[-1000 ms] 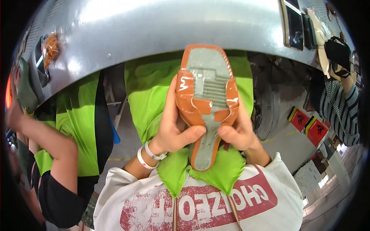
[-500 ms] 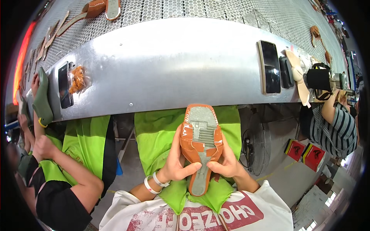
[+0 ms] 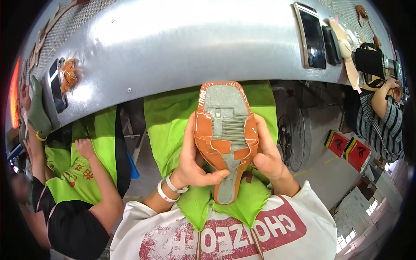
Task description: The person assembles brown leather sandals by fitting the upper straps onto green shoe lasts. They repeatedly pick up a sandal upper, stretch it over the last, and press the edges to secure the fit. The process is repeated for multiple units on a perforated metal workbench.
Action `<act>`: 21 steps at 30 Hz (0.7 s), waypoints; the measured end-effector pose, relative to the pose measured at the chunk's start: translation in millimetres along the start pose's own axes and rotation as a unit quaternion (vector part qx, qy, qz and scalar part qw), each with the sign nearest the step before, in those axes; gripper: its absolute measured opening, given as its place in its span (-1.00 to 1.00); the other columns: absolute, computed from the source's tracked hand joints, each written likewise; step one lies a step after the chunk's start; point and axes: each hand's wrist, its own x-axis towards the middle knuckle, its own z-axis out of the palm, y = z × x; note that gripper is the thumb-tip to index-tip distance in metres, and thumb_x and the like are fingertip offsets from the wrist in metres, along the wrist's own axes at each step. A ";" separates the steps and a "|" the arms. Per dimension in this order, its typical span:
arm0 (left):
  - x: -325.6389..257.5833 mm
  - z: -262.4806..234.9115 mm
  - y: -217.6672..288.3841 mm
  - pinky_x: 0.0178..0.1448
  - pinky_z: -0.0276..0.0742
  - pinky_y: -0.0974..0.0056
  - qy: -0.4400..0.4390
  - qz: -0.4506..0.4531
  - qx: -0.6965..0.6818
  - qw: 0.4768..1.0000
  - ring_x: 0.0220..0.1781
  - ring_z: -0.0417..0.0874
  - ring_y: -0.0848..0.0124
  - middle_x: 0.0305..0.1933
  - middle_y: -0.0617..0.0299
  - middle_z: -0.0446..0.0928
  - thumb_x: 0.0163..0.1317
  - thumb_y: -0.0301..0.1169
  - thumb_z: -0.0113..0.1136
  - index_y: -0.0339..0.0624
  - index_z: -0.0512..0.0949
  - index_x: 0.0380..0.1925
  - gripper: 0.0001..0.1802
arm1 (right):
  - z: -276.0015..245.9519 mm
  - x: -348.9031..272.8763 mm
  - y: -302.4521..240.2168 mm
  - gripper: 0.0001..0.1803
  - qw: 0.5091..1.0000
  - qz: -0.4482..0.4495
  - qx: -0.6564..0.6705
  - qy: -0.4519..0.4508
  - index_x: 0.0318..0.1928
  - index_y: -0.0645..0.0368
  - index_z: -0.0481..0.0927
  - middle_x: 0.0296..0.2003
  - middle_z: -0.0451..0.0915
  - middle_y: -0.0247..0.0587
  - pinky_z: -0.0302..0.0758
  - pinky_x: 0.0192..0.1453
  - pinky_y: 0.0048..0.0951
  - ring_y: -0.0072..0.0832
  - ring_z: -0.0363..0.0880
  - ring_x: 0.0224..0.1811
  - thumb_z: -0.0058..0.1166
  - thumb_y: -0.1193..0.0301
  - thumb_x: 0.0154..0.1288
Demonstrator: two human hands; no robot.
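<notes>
An unfinished brown sandal (image 3: 236, 125) is upright in front of my chest, its underside facing me and its square toe pointing away. The sole is grey with a ribbed patch, and the brown strap's ends are folded onto it from both sides. My left hand (image 3: 193, 160) grips the strap's left side, with the thumb reaching across toward the narrow middle. Around the right side curls my right hand (image 3: 269, 159), its thumb bent beside the strap edge. Most fingers of both hands are hidden behind the sandal.
A metal table (image 3: 186, 56) spans ahead. On it lie a phone (image 3: 311, 37) at right, another phone (image 3: 57, 84) and a plastic bag of brown pieces (image 3: 69, 76) at left. A co-worker's arm (image 3: 102, 177) is on my left. A floor fan (image 3: 294, 138) stands below right.
The view has tipped, so the table sits higher. The sandal appears larger and nearer. My right thumb has moved off the sole's middle toward the right edge. The co-worker's near hand has shifted right.
</notes>
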 end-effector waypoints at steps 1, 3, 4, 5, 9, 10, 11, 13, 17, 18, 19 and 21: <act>0.7 0.2 0.6 0.52 0.10 0.08 -0.004 0.002 0.001 1.000 0.52 0.12 0.15 0.50 -0.07 0.00 -0.09 -0.47 0.49 -0.39 -0.37 0.46 0.33 | 4.0 -0.4 0.1 -0.12 0.999 -0.012 -0.031 0.015 0.43 0.42 -0.12 0.36 0.14 0.02 0.07 0.46 -0.26 -0.32 0.13 0.43 0.10 0.28 0.34; 0.4 -0.4 0.6 0.51 0.10 0.09 -0.010 0.005 0.009 1.000 0.52 0.13 0.15 0.49 -0.08 0.00 -0.09 -0.46 0.48 -0.39 -0.37 0.46 0.33 | 3.9 0.4 -2.6 -0.12 0.999 -0.002 -0.041 0.010 0.43 0.42 -0.12 0.35 0.15 0.02 0.07 0.46 -0.26 -0.32 0.13 0.42 0.10 0.29 0.34; 0.3 -0.5 1.2 0.51 0.10 0.09 -0.009 0.005 0.010 1.000 0.52 0.13 0.15 0.50 -0.08 0.00 -0.09 -0.46 0.48 -0.39 -0.37 0.46 0.34 | 3.9 1.3 -4.4 -0.12 0.999 0.003 -0.045 0.006 0.43 0.42 -0.12 0.35 0.15 0.02 0.07 0.46 -0.25 -0.32 0.13 0.42 0.10 0.30 0.34; 0.3 -0.4 2.0 0.51 0.10 0.09 -0.008 0.005 0.011 1.000 0.52 0.13 0.14 0.50 -0.08 0.00 -0.09 -0.45 0.49 -0.39 -0.38 0.46 0.34 | 6.7 2.9 -5.5 -0.10 0.999 0.011 -0.033 0.017 0.43 0.42 -0.12 0.35 0.16 0.02 0.05 0.48 -0.26 -0.31 0.12 0.43 0.13 0.32 0.30; -0.7 2.5 3.2 0.52 0.09 0.10 0.007 -0.003 -0.004 1.000 0.53 0.11 0.15 0.50 -0.08 -0.01 -0.09 -0.44 0.49 -0.40 -0.37 0.46 0.34 | 9.5 -0.6 -1.4 -0.04 0.999 -0.005 -0.027 0.031 0.43 0.44 -0.10 0.36 0.17 0.01 0.01 0.49 -0.27 -0.31 0.12 0.44 0.21 0.40 0.18; -1.3 4.1 4.2 0.52 0.08 0.10 0.016 -0.012 -0.012 1.000 0.53 0.11 0.16 0.50 -0.08 -0.01 -0.09 -0.44 0.48 -0.40 -0.37 0.46 0.34 | 10.0 -0.2 -2.2 -0.04 0.999 -0.012 -0.041 0.029 0.43 0.44 -0.10 0.36 0.17 0.01 0.01 0.49 -0.28 -0.31 0.12 0.44 0.21 0.42 0.17; -0.2 4.8 4.4 0.52 0.08 0.12 0.018 0.004 -0.003 1.000 0.54 0.10 0.17 0.51 -0.07 -0.01 -0.10 -0.45 0.48 -0.41 -0.36 0.46 0.33 | 8.7 1.3 -3.4 -0.04 0.998 -0.019 -0.055 0.025 0.43 0.44 -0.09 0.36 0.17 0.01 0.02 0.48 -0.28 -0.31 0.12 0.44 0.21 0.44 0.15; 0.8 4.6 4.8 0.51 0.09 0.13 0.011 0.000 0.006 1.000 0.53 0.11 0.18 0.50 -0.06 0.00 -0.11 -0.45 0.49 -0.41 -0.35 0.46 0.34 | 4.3 2.9 -1.1 -0.03 0.996 -0.037 -0.084 0.024 0.42 0.46 -0.08 0.34 0.20 0.03 0.06 0.47 -0.30 -0.31 0.16 0.43 0.23 0.51 0.10; -2.1 6.0 1.9 0.50 0.11 0.16 0.017 0.003 0.006 1.000 0.52 0.13 0.20 0.49 -0.05 0.02 -0.13 -0.45 0.50 -0.42 -0.33 0.46 0.34 | 2.4 -3.4 4.7 -0.02 0.991 -0.071 -0.112 0.018 0.41 0.50 -0.08 0.31 0.25 0.06 0.13 0.44 -0.33 -0.32 0.25 0.38 0.24 0.56 0.07; 0.4 4.1 2.7 0.50 0.11 0.16 0.012 0.009 0.014 1.000 0.51 0.13 0.20 0.48 -0.05 0.02 -0.14 -0.45 0.50 -0.43 -0.33 0.46 0.34 | 0.1 -1.1 5.5 -0.02 0.990 -0.084 -0.113 0.010 0.41 0.50 -0.08 0.31 0.25 0.06 0.13 0.44 -0.33 -0.31 0.25 0.38 0.25 0.56 0.07; 0.5 3.2 2.2 0.50 0.10 0.16 0.008 0.013 0.019 1.000 0.51 0.13 0.20 0.48 -0.06 0.03 -0.14 -0.44 0.50 -0.43 -0.33 0.46 0.34 | -0.6 -0.7 5.7 -0.01 0.990 -0.086 -0.114 0.006 0.41 0.50 -0.08 0.32 0.25 0.06 0.13 0.44 -0.32 -0.31 0.25 0.39 0.25 0.55 0.07; 1.5 2.4 1.6 0.51 0.08 0.15 -0.002 0.022 0.033 0.999 0.52 0.12 0.20 0.48 -0.06 0.02 -0.14 -0.43 0.51 -0.43 -0.33 0.46 0.34 | -2.2 -1.6 4.2 0.00 0.990 -0.082 -0.116 0.001 0.41 0.49 -0.09 0.32 0.25 0.06 0.13 0.44 -0.32 -0.31 0.24 0.39 0.27 0.54 0.06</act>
